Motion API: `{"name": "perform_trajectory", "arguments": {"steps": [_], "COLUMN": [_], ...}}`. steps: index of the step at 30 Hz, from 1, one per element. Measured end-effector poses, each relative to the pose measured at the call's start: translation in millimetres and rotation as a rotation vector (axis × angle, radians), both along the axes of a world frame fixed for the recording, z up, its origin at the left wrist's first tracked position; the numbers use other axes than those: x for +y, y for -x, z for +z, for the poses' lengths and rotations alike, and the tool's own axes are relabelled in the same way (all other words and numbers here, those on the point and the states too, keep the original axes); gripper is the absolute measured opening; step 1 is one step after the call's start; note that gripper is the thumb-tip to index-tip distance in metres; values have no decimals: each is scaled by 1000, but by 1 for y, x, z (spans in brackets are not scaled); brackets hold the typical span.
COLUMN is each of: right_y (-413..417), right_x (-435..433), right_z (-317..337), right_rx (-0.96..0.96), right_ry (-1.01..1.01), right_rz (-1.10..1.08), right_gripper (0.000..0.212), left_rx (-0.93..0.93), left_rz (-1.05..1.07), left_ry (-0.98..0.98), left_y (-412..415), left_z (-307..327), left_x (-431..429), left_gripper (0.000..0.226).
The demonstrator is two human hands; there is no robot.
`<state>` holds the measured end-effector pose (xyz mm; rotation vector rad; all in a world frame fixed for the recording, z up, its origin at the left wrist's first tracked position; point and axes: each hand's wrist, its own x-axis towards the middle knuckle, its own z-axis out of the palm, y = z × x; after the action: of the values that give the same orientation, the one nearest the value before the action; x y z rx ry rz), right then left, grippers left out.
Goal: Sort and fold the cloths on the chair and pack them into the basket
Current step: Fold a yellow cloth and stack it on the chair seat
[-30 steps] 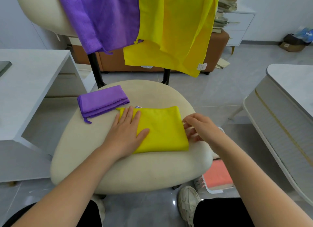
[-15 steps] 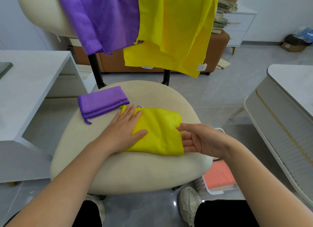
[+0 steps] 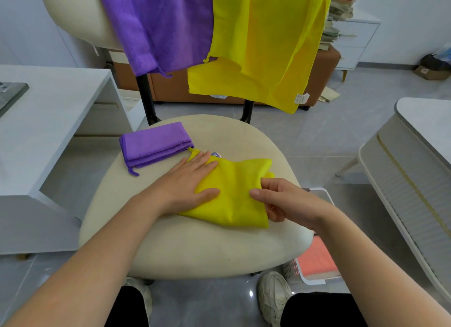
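A yellow cloth (image 3: 234, 194) lies partly folded on the cream chair seat (image 3: 195, 248). My left hand (image 3: 188, 182) presses flat on its left part, fingers spread. My right hand (image 3: 280, 199) grips the cloth's right edge, thumb on top and fingers under the lifted fabric. A folded purple cloth (image 3: 153, 143) rests at the seat's back left. Over the chair back hang an unfolded purple cloth (image 3: 161, 26) and an unfolded yellow cloth (image 3: 263, 41). A white basket (image 3: 314, 275) holding an orange-pink cloth sits on the floor under the seat's right edge, mostly hidden.
A white desk (image 3: 48, 121) stands close on the left and a white rounded table (image 3: 419, 136) on the right. My shoes (image 3: 273, 292) are on the grey floor below the seat. A brown cabinet and stacked books stand behind the chair.
My right hand has slid under the yellow cloth's right edge, taken hold of it and lifted it leftward, so the flat rectangle is now bunched. My left hand stays pressed in place.
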<state>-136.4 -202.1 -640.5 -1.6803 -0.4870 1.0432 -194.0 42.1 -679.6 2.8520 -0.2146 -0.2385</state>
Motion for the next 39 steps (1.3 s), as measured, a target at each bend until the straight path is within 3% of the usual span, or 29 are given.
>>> {"name": "perform_trajectory", "arguments": {"steps": [4,9,13,15,20,26,29,36,39], "right_y": [3,8,7,6,8,7,4,2,-1], "right_x": [11,21,27,28,32,29,20,-2,-12], "right_z": [-2,0,0,-1,-5,-2,-2,1,2], "right_rx": [-27,370,537,527,417,389,346,257,225], "right_ry": [-64,-187,-159,-131,-176,-122,-42,190,225], "right_rz": [-51,-172,-310,-277,-161,5,68,129,188], "right_gripper": [25,22,18,17,43,45,48,12,8], "left_rx": [-2,-2,14,20,29,21,-13,-41,-25], "left_rz": [12,49,55,52,69,88,88,110,155], "left_ry": [6,-69,-71,-64,-18,-49,-82,-82,-101], "left_y": [-1,-2,-3,-3,-5,-7,-5,-5,-5], "left_z": [1,4,5,6,7,-2,-6,-7,-6], "left_x": [-2,-7,-9,-11,-14,-13,-11,-12,-14], "left_gripper": [98,65,53,64,69,68,81,83,71]}}
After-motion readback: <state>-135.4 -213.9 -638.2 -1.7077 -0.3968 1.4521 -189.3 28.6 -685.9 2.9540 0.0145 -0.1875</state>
